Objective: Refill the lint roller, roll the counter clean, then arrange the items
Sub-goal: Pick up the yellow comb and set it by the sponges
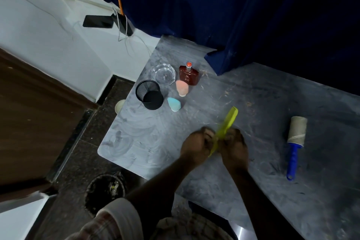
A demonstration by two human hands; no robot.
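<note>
Both hands, left hand (196,145) and right hand (233,146), grip closed on a yellow-green comb (227,124) angled away up-right; the lint roller (296,138) lies on the surface (148,134) well apart rightward, nearer the right hand, handle toward the person.

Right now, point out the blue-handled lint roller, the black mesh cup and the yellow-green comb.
blue-handled lint roller (296,130): head view, on the paper roll, above the handle.
black mesh cup (153,99): head view, on its outer mesh wall.
yellow-green comb (229,118): head view, on the free end above both hands.
</note>
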